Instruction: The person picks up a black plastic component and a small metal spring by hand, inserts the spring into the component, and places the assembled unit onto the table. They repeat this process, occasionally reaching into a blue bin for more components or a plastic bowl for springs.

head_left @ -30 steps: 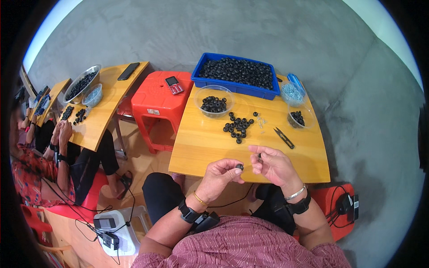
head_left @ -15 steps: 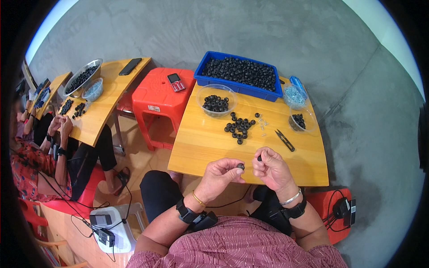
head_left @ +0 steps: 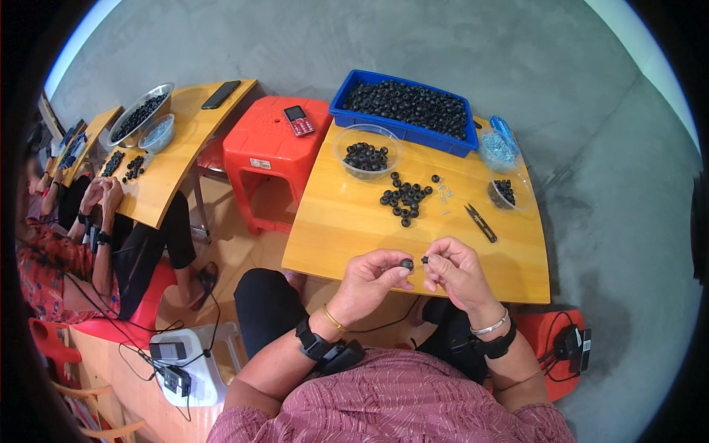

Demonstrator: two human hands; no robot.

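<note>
Above the near edge of the wooden table (head_left: pixel 332 247), my left hand (head_left: pixel 369 284) is closed, pinching a round black bead-like piece (head_left: pixel 407 263) between thumb and fingertips. Close beside it, my right hand (head_left: pixel 459 275) pinches a smaller black piece (head_left: pixel 425 260), mostly hidden by the fingers. The two pieces face each other with a small gap. Beyond my hands lies a loose group of black bead-like pieces (head_left: pixel 405 198). Tiny transparent bits (head_left: pixel 445 193) are scattered at its right. Black thread snips (head_left: pixel 481 223) rest farther right.
A blue tray (head_left: pixel 402 131) heaped with black pieces stands at the back. Transparent bowls hold black pieces (head_left: pixel 365 156), bluish bits (head_left: pixel 498 150) and small black pieces (head_left: pixel 505 193). On the left, a red stool (head_left: pixel 258 140) bears a phone (head_left: pixel 298 121); another person works at a neighbouring table (head_left: pixel 173 159).
The view has shifted slightly, so the table sits a little higher and to the right. My hands have turned, bringing the two held pieces to face each other.
</note>
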